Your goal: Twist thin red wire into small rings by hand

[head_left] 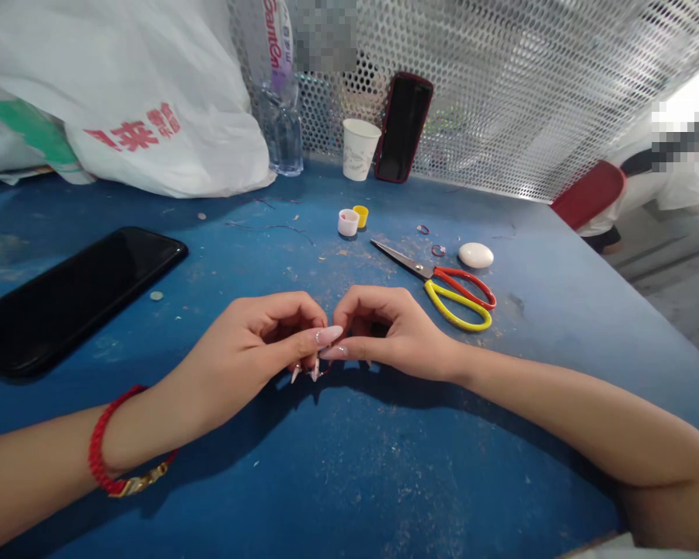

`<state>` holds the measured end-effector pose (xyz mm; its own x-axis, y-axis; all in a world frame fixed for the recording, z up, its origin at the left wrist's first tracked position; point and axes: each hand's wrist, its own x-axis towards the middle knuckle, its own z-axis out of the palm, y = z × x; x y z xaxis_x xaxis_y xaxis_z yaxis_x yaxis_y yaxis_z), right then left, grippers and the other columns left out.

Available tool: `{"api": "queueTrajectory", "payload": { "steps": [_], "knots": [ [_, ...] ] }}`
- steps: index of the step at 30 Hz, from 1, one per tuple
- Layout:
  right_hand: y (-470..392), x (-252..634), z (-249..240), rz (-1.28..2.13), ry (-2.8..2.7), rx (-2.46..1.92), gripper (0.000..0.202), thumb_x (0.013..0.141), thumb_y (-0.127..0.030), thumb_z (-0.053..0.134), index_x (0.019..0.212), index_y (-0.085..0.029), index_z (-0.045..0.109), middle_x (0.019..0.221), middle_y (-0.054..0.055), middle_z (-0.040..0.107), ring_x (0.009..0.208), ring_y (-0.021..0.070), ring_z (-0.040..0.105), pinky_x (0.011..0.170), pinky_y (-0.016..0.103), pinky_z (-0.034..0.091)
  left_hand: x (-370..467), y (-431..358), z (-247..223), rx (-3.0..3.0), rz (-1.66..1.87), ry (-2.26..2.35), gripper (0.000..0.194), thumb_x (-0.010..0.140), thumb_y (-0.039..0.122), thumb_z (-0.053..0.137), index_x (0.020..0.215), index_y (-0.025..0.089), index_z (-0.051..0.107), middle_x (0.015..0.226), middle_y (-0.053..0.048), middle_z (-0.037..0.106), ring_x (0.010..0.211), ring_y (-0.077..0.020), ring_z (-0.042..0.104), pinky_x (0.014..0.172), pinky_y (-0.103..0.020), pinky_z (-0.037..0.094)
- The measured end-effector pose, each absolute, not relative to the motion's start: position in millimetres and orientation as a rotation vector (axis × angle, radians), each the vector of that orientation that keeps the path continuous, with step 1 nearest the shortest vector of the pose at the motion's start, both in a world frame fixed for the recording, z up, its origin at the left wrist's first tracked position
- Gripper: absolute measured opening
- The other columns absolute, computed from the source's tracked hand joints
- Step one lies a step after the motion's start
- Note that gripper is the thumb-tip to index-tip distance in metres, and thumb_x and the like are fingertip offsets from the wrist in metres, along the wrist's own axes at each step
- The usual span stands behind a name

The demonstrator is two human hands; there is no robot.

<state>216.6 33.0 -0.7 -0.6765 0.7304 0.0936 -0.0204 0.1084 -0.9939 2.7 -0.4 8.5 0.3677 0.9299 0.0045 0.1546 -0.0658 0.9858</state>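
My left hand (262, 338) and my right hand (393, 334) meet above the blue table, thumb tips nearly touching. Both are closed in a pinch on a thin dark red cord (328, 368), of which only a short bit shows below the fingertips. The rest of it is hidden by the fingers. Beyond my right hand lie scissors (428, 273) with one red and one yellow handle, blades pointing away to the left. Two small cord rings (438, 250) rest behind them, beside a white oval object (476, 255).
A black phone (75, 299) lies at the left. Farther back are small pink (348, 223) and yellow caps (361, 216), loose threads (268, 227), a paper cup (361, 149), an upright phone (404, 128), a water bottle (285, 132) and a white plastic bag (168, 147) against a perforated metal panel (471, 101).
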Motion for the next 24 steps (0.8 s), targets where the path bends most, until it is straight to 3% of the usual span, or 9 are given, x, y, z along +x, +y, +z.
{"api": "queueTrajectory", "payload": {
  "steps": [10,24],
  "knots": [
    [31.3,216.8,1.9,1.589,-1.861,-0.660,0.033,0.090,-0.043,0.086,0.084,-0.017,0.066,0.070,-0.005,0.062,0.060,0.0078,0.051,0.056,0.021,0.039,3.0,-0.2,8.1,1.480,0.820,0.986,0.023,0.087,0.036,0.079,0.072,0.020,0.072,0.058,0.003,0.070,0.052,-0.0102,0.061,0.049,-0.016,0.049],
    [31.1,217.5,-0.8,1.604,-1.824,-0.662,0.028,0.089,-0.037,0.089,0.084,-0.017,0.070,0.071,-0.005,0.063,0.061,0.0068,0.052,0.056,0.020,0.040,4.8,0.7,9.2,1.398,0.832,0.925,0.020,0.084,0.030,0.083,0.072,0.019,0.073,0.058,0.005,0.070,0.051,-0.0068,0.062,0.050,-0.010,0.050]
  ]
}}
